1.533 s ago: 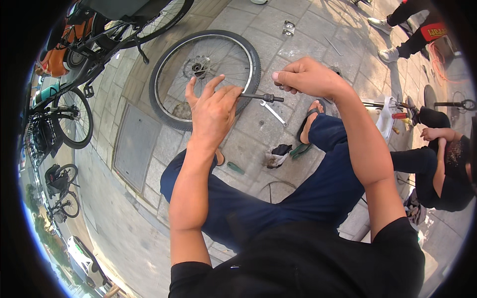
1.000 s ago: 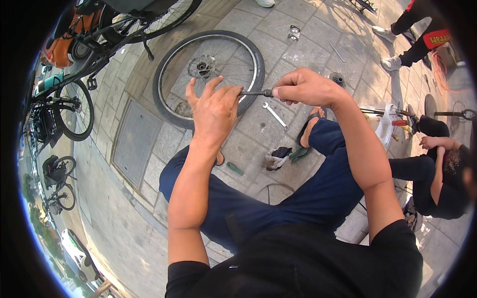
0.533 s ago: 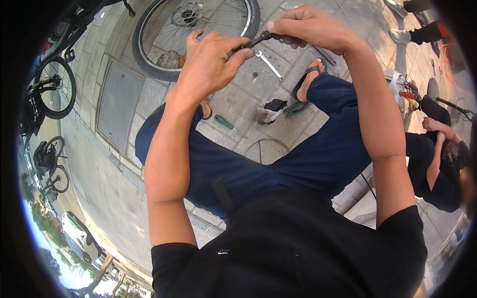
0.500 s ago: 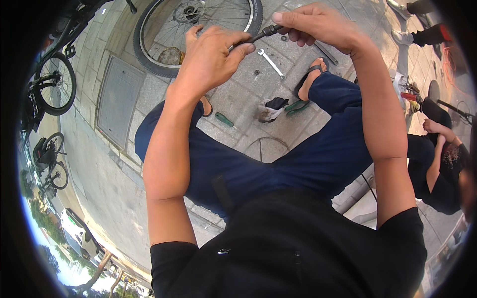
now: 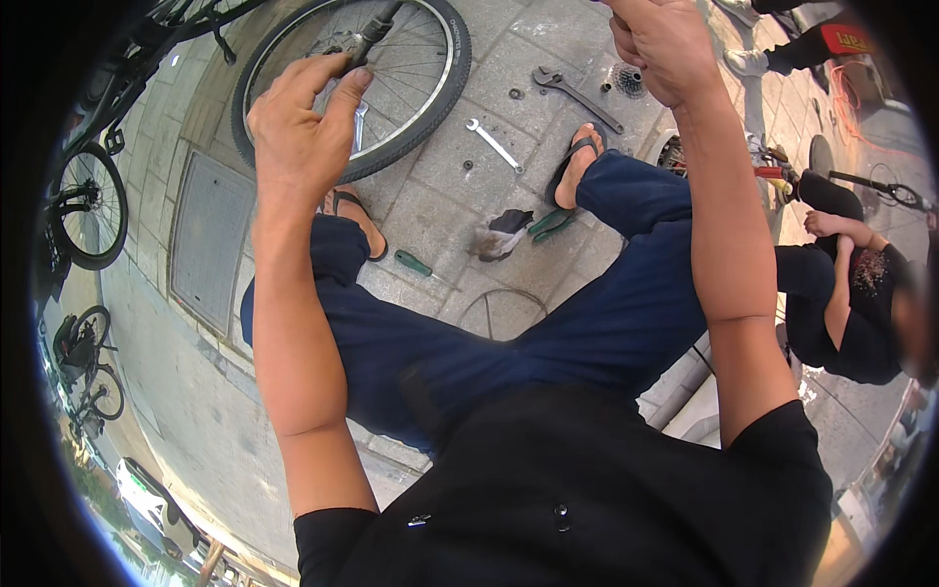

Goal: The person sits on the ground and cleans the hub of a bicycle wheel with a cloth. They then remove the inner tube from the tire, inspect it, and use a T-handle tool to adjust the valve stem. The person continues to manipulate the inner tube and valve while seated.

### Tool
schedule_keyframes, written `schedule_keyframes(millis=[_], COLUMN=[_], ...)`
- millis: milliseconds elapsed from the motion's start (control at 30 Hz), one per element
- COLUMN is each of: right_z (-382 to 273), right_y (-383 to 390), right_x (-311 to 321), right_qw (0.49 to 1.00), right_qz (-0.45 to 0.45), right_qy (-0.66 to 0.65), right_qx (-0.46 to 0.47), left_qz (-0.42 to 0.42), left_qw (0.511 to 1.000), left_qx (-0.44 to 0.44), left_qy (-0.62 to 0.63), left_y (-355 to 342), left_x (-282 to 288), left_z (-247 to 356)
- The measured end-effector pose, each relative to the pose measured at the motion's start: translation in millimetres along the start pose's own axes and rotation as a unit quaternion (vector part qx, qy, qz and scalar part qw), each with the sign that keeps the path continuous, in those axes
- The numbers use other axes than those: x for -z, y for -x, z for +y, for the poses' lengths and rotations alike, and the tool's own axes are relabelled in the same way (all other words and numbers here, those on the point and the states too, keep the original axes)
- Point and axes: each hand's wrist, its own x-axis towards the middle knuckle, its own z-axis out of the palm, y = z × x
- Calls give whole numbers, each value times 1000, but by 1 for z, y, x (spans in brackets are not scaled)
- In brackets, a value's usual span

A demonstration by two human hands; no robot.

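My left hand (image 5: pixel 303 127) is closed, pinching a dark metal rod (image 5: pixel 372 34) between thumb and fingers. The rod has a thicker collar and reaches the top edge of the picture; its kind is unclear. Behind it lies a bicycle wheel (image 5: pixel 452 83) on the paving. Apart from the rod, my right hand (image 5: pixel 665 49) is raised at the top edge with its fingers curled. A small dark bit shows by its fingertips, cut off by the edge, so I cannot make out what it holds.
On the paving lie a combination wrench (image 5: pixel 496 147), an adjustable wrench (image 5: pixel 582 101), a cassette (image 5: pixel 629 80), a green-handled screwdriver (image 5: pixel 414 261), green-handled pliers (image 5: pixel 553 225) and a crumpled rag (image 5: pixel 501 235). A seated person (image 5: pixel 846 284) is at right; parked bicycles (image 5: pixel 90 205) stand at left.
Both hands were on the dark rod; now they are well apart, the left hand keeping it. My right hand has risen to the top edge. The view has shifted, uncovering the adjustable wrench and cassette.
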Motion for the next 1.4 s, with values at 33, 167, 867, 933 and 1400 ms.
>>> schedule_keyframes(millis=[33,167,867,933,1400], right_z=[2,23,333,344,375], right_y=[-1,-6,147,133,102], right_x=[14,78,346,349,364], right_qw=[996,925,882,892,874], right_qz=[-8,33,365,357,410], right_qy=[-91,-379,-180,-131,-38], right_qx=[12,14,-237,-243,-257], left_qz=[6,15,-37,-38,-45], left_qw=[1000,1000,995,994,979], left_qx=[-8,-14,75,79,158], left_qy=[18,18,51,67,118], left_y=[-1,-4,11,12,16], left_x=[1,6,-6,-7,-9], left_z=[2,14,-27,-38,-69])
